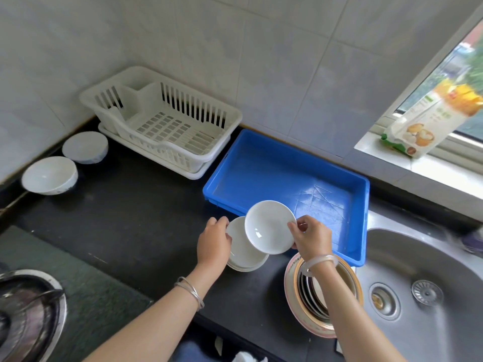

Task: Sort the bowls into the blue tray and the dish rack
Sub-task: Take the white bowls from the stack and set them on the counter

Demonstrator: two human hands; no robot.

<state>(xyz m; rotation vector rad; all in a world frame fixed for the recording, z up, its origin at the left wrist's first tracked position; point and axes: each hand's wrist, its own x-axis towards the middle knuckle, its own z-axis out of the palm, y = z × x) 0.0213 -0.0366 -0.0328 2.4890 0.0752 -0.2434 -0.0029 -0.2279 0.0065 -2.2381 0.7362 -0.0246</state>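
My right hand (311, 237) pinches the rim of a small white shallow bowl (269, 227), lifted and tilted over the near edge of the blue tray (287, 163). My left hand (214, 241) grips the left rim of a stack of similar white bowls (245, 254) on the black counter. The white dish rack (167, 121) stands at the back, with nothing in it. Two larger white bowls sit at the far left: one upright (49, 175), one upside down (85, 147). A stack of metal-and-pink bowls (324, 293) lies under my right wrist.
A steel sink (431, 283) lies to the right, with a strainer beside its drain. A gas burner (28, 314) sits at the lower left. A food packet (428, 121) leans on the window sill. Tiled wall runs behind the counter.
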